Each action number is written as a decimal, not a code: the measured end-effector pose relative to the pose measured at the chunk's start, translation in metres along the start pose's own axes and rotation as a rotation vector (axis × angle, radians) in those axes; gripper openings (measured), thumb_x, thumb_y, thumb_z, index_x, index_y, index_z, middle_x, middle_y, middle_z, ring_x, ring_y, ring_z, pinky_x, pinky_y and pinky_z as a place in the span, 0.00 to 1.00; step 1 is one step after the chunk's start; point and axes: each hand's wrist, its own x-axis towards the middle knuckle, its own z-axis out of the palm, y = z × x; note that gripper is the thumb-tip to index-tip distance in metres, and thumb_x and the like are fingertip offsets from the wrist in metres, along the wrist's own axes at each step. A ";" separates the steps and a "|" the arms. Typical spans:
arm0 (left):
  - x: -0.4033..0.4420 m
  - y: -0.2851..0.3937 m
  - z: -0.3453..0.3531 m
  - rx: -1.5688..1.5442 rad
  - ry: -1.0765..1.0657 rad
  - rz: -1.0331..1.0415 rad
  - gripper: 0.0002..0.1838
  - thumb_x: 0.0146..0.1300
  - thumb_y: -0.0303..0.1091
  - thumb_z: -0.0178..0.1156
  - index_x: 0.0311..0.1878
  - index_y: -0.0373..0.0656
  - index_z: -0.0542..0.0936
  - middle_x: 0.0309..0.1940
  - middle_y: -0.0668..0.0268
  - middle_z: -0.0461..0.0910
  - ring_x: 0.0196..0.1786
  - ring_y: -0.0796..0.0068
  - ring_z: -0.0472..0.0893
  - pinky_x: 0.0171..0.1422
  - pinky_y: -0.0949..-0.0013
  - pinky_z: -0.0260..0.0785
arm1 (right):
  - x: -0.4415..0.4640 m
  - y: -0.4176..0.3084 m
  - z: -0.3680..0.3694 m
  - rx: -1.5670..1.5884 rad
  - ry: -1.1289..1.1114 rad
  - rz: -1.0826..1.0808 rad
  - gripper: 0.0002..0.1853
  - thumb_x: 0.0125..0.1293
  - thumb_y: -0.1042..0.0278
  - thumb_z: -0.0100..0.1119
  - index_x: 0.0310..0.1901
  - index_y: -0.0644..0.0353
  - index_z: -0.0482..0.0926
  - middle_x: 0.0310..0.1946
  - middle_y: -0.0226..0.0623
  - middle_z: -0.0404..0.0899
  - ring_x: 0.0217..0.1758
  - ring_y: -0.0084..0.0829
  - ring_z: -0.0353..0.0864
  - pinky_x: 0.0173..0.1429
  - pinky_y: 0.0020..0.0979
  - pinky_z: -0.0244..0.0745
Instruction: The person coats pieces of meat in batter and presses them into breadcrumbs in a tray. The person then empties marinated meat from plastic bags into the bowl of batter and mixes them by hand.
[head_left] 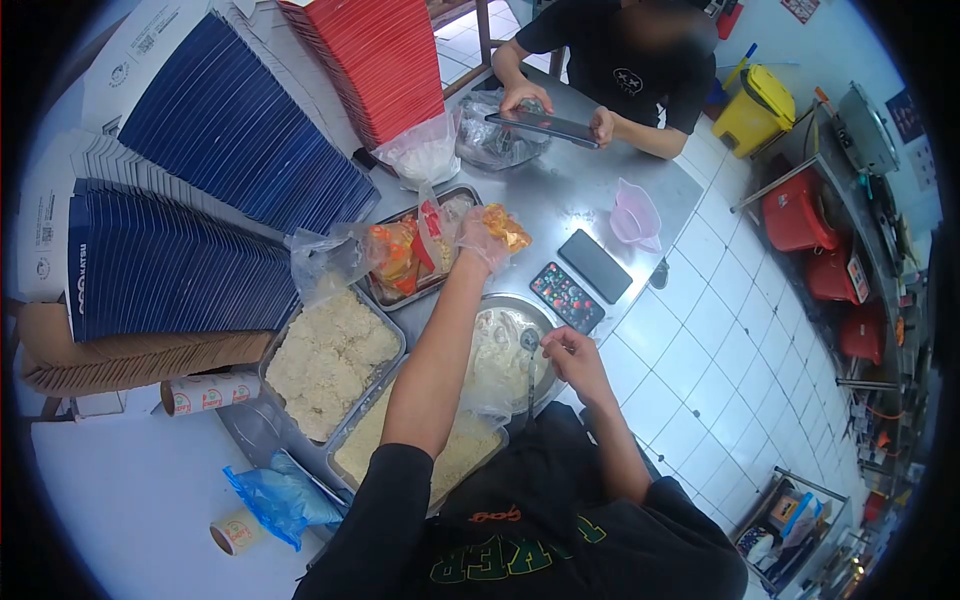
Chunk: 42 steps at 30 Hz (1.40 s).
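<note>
My left hand, in a clear plastic glove, reaches over the metal tray. Its fingers are closed on a shiny orange-and-yellow packet. In the tray, beside that hand, lie more orange packets in clear plastic. My right hand is bare, with fingers curled in a pinch at the right rim of a round metal bowl. Pale, wet-looking contents fill the bowl. A metal spoon rests there close to my right fingertips; whether they hold anything is hidden.
Metal pans of pale crumbs stand on the left. A patterned phone, a dark phone and a pink measuring cup lie to the right. Stacked blue boxes and red boxes rise behind. Opposite, a person holds a tablet.
</note>
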 end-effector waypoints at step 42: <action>0.009 -0.008 0.002 -0.014 0.062 0.007 0.26 0.69 0.56 0.35 0.45 0.43 0.74 0.40 0.54 0.74 0.44 0.54 0.74 0.57 0.38 0.67 | -0.002 -0.001 0.004 -0.025 -0.007 -0.039 0.07 0.66 0.67 0.60 0.38 0.61 0.80 0.25 0.25 0.76 0.19 0.13 0.65 0.22 0.20 0.57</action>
